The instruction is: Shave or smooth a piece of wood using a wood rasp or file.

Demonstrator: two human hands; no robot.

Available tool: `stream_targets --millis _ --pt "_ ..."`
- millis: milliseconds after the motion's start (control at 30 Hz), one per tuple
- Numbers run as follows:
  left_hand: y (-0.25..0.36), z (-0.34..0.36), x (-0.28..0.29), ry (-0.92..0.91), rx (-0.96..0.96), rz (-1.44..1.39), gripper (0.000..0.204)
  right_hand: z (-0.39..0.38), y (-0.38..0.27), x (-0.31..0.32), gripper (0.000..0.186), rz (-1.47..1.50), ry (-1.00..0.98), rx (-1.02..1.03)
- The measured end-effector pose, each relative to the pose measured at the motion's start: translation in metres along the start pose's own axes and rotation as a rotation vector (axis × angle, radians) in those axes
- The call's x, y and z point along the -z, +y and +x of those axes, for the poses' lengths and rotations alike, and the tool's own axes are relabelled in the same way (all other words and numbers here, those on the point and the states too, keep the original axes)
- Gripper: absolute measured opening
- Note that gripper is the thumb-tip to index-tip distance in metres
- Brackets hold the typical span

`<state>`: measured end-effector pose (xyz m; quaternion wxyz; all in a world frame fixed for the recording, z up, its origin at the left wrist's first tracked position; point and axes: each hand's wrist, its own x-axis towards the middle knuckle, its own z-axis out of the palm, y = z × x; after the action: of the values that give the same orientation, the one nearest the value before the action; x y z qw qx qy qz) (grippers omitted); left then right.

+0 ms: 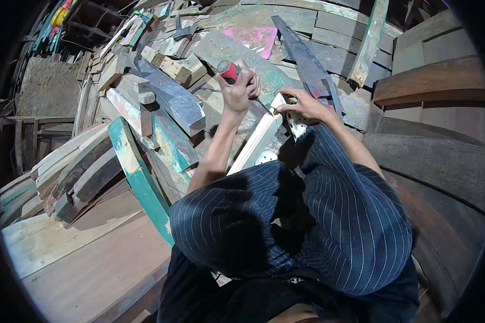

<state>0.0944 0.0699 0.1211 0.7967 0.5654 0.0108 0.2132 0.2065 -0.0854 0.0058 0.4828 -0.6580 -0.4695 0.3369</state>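
One fist, left hand [240,90], round a red-handled tool [229,71], shaft angled to far end of pale wooden bar [257,141]; right hand [302,106] gripping that end; trousered legs [229,199] at bar's near end, pink sheet [253,40] beyond bar

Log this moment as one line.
left hand: holding red-handled tool; right hand: at far end of pale beam; tool: angled toward that end; leftward: green-painted board

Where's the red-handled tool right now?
In the head view, above centre and slightly left, the red-handled tool is in the left hand, angled toward the pale wooden bar beside the right hand.
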Motion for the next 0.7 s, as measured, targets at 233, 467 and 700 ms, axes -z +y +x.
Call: stream_targets --millis 233,467,700 --pt "-0.004 -0.001 0.000 0.043 -0.047 0.020 0.021 0.006 -0.007 0.006 0.058 -0.010 -0.040 -0.027" --pt "-0.013 -0.003 0.004 0.121 0.003 -0.020 0.023 0.003 0.008 -0.002 0.064 -0.038 0.070 0.082" --pt "-0.014 0.002 0.003 0.074 0.017 -0.009 0.024 -0.067 0.040 0.011 0.039 -0.364 0.910 -0.351"
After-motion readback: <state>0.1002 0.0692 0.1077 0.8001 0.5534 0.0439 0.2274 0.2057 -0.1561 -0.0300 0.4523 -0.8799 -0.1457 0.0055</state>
